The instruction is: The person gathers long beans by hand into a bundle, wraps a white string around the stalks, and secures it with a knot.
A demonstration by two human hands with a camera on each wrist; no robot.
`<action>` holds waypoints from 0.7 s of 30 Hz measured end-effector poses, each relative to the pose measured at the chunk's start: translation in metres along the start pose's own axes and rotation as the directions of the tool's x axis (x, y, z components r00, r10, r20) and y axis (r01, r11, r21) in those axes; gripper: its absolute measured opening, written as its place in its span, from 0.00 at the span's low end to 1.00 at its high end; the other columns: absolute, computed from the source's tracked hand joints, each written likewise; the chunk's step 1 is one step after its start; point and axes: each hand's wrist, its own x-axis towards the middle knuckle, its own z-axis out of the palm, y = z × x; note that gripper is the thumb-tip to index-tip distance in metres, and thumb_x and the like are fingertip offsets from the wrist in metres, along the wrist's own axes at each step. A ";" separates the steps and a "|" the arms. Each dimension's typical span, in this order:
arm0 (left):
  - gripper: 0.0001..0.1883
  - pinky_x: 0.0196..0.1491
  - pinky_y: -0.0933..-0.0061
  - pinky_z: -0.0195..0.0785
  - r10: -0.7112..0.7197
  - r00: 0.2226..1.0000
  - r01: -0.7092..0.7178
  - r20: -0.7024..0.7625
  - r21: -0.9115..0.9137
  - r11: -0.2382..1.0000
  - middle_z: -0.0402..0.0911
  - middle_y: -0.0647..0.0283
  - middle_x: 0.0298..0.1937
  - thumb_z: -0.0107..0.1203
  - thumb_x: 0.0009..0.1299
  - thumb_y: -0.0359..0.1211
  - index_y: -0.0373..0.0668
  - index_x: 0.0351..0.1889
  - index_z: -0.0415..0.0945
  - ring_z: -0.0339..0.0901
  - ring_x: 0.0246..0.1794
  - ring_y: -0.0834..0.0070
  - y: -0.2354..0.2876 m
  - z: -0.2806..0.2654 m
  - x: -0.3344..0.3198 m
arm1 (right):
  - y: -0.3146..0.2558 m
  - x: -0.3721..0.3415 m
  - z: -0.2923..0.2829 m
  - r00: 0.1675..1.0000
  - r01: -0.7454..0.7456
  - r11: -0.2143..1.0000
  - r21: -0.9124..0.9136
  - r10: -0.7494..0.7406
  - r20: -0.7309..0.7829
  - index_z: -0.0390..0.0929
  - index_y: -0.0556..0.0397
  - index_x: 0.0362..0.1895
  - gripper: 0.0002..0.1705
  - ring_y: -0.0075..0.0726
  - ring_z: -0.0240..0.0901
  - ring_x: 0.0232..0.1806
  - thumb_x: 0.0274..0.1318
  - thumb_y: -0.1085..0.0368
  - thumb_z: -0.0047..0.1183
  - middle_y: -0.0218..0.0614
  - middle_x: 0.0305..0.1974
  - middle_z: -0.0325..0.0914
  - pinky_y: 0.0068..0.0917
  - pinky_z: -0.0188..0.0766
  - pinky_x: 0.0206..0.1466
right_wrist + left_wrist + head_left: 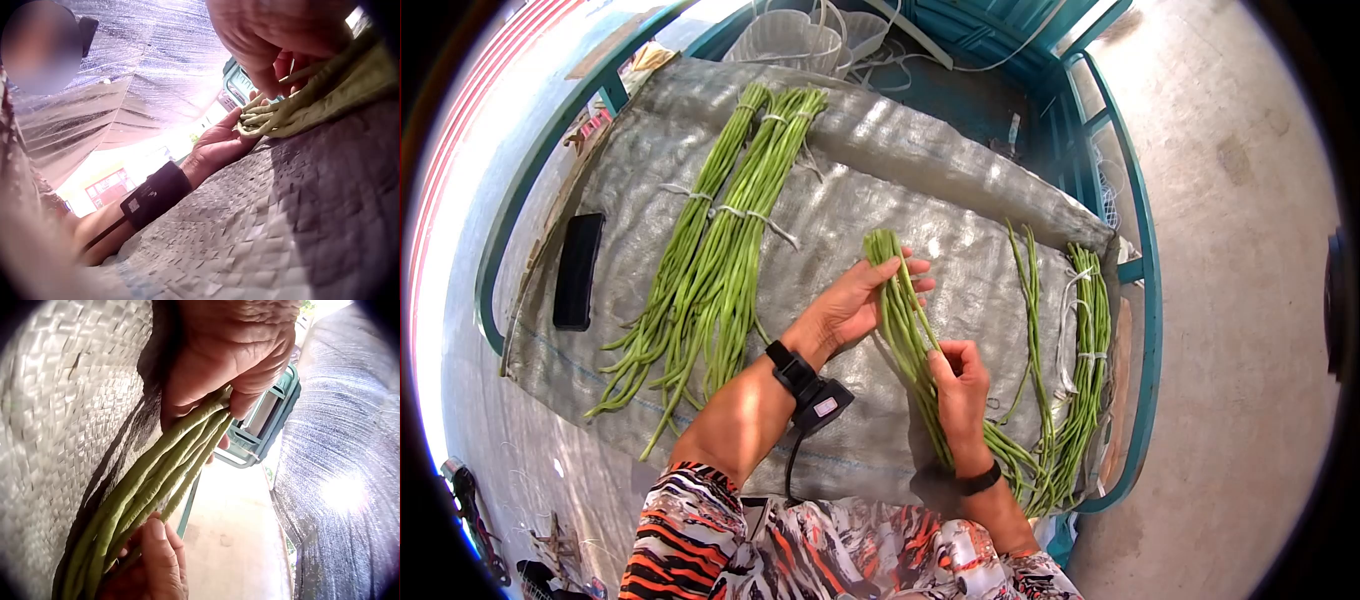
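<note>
My left hand (858, 300) holds a small bunch of long green beans (903, 322) near its upper end, the thumb across the front and fingers behind. Lower down, my right hand (963, 388) pinches a bean at the bunch's right side between thumb and fingers. In the left wrist view the beans (153, 472) run from the left palm down past the right thumb (157, 540). The right wrist view has the bean ends (253, 122) lying at the left fingers. The bunch's lower end passes behind the right forearm.
Tied bundles of long beans (735, 215) lie at the left on the grey woven sheet (840, 200). Another tied bundle (1088, 340) and loose beans (1030, 300) lie at the right. A phone (580, 272) rests at the left edge. Teal rails (1145, 330) border the sheet; clear plastic containers (785, 42) stand behind.
</note>
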 end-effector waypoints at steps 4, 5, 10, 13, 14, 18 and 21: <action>0.17 0.57 0.56 0.71 0.018 1.000 -0.019 0.026 0.028 0.999 0.77 0.58 0.45 0.54 0.71 0.33 0.40 0.55 0.67 0.77 0.49 0.63 -0.001 -0.002 0.000 | 0.010 0.003 -0.002 1.000 0.013 0.999 -0.046 -0.013 0.000 0.73 0.55 0.37 0.03 0.15 0.66 0.31 0.59 0.71 0.53 0.24 0.30 0.73 0.17 0.66 0.35; 0.16 0.56 0.57 0.72 0.020 0.999 -0.021 0.044 0.021 1.000 0.77 0.60 0.43 0.54 0.71 0.33 0.40 0.55 0.67 0.77 0.46 0.66 -0.003 -0.008 0.003 | 0.015 0.005 -0.004 0.999 0.036 0.992 -0.125 -0.034 0.016 0.73 0.56 0.37 0.04 0.15 0.66 0.31 0.58 0.71 0.53 0.25 0.30 0.73 0.17 0.66 0.35; 0.14 0.52 0.60 0.75 0.033 0.999 -0.034 0.011 0.046 0.998 0.76 0.65 0.35 0.55 0.71 0.33 0.41 0.50 0.67 0.77 0.38 0.72 -0.004 -0.013 0.007 | 0.004 0.003 -0.019 0.911 0.406 0.749 -0.523 -0.288 0.295 0.73 0.57 0.41 0.11 0.39 0.73 0.36 0.52 0.72 0.54 0.40 0.37 0.72 0.31 0.71 0.40; 0.12 0.49 0.61 0.77 0.033 0.999 -0.032 -0.020 0.057 0.998 0.76 0.65 0.35 0.54 0.71 0.34 0.42 0.48 0.67 0.78 0.37 0.72 -0.004 -0.014 0.008 | 0.000 0.024 -0.044 0.935 0.330 0.624 -0.708 -0.318 0.156 0.74 0.55 0.43 0.13 0.48 0.72 0.41 0.51 0.69 0.56 0.43 0.39 0.72 0.36 0.71 0.44; 0.11 0.48 0.61 0.77 0.023 0.999 -0.021 -0.034 0.063 0.998 0.76 0.65 0.34 0.54 0.71 0.34 0.42 0.47 0.68 0.78 0.36 0.72 -0.004 -0.015 0.008 | -0.001 0.035 -0.056 0.914 0.342 0.559 -0.756 -0.386 0.128 0.74 0.53 0.45 0.15 0.48 0.72 0.44 0.51 0.67 0.57 0.41 0.41 0.73 0.38 0.70 0.47; 0.08 0.44 0.62 0.79 0.024 0.989 -0.008 -0.143 0.112 0.994 0.76 0.64 0.32 0.53 0.72 0.35 0.42 0.41 0.69 0.79 0.34 0.70 -0.004 -0.004 0.005 | 0.010 0.083 -0.104 0.795 0.286 0.210 -0.935 -0.597 0.109 0.75 0.50 0.46 0.16 0.50 0.72 0.44 0.50 0.66 0.58 0.41 0.43 0.73 0.42 0.70 0.46; 0.11 0.45 0.62 0.78 0.017 0.995 -0.005 -0.097 0.128 0.992 0.77 0.63 0.32 0.54 0.71 0.35 0.40 0.46 0.67 0.79 0.34 0.69 -0.003 -0.007 0.008 | 0.015 0.101 -0.117 0.841 0.161 0.164 -0.973 -0.539 0.048 0.75 0.49 0.43 0.14 0.50 0.72 0.43 0.50 0.66 0.58 0.40 0.42 0.74 0.45 0.70 0.43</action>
